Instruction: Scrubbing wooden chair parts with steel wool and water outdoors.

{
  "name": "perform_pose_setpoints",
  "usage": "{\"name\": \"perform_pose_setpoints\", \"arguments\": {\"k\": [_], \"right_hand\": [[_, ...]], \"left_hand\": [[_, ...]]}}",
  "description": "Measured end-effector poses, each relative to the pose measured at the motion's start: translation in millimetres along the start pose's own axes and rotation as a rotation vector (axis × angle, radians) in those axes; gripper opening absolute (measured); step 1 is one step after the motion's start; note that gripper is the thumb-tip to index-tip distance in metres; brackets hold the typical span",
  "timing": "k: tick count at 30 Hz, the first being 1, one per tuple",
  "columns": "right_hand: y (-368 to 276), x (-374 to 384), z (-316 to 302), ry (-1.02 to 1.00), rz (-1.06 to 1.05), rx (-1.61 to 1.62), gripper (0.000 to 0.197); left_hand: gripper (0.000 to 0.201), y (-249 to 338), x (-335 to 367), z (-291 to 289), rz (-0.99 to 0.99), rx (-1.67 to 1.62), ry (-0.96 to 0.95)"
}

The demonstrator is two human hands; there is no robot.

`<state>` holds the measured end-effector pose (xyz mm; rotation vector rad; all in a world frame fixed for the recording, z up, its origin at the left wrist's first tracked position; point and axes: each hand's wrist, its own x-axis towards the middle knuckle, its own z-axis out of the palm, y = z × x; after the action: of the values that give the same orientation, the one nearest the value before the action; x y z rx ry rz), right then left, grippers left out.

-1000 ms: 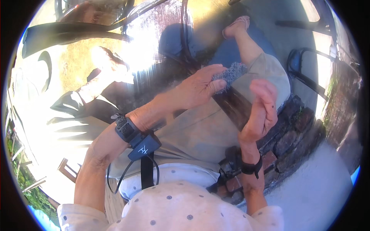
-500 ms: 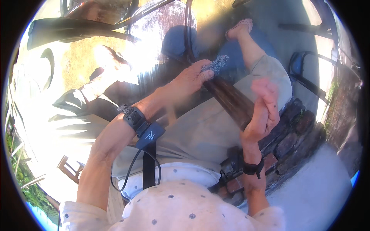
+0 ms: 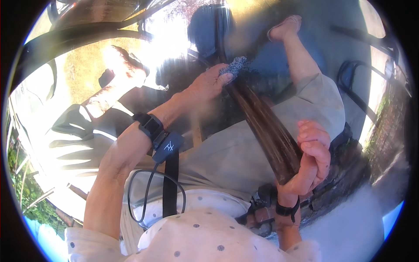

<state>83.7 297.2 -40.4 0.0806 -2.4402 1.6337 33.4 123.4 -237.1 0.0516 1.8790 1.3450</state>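
Left hand [image 3: 205, 85] grip: fingers curled together, clamped on a small grey abrasive pad [image 3: 233, 67], pinched under the fingertips. Pad sits pressed on the upper stretch of a long dark-brown tapered rod [image 3: 266, 126], wood or horn, can't tell which. Black wrist strap [image 3: 150, 126] with a dark tag and cable sits behind that grip on the forearm.

Rod runs diagonally from just under the left grip down-right to the right grip, lying across the person's lap over khaki trousers [image 3: 244, 153]. Surface looks streaked and glossy, widening toward the lower end.

Right hand [image 3: 310, 159] grip: fist closed fully around the rod's thick lower end, fingers stacked, thumb side up. Black band on that wrist.

Bare foot [image 3: 286, 28] well beyond the left grip, top of view.
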Motion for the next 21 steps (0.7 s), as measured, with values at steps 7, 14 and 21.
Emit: {"name": "perform_pose_setpoints", "arguments": {"k": [7,14,21], "right_hand": [[-5.2,3.6,4.8,0.066,0.019,0.057,0.017],[5.5,8.8,12.7,0.229,0.019,0.094,0.025],[8.3,10.1,19.6,0.316,-0.002,0.135,0.028]], "left_hand": [[0.051,15.5,30.9,-2.6,-0.141,0.301,0.057],[0.047,115.8,-68.8,-2.0,0.067,-0.083,-0.102],[0.046,139.1,-118.2,20.3,0.413,-0.641,-0.150]]}}
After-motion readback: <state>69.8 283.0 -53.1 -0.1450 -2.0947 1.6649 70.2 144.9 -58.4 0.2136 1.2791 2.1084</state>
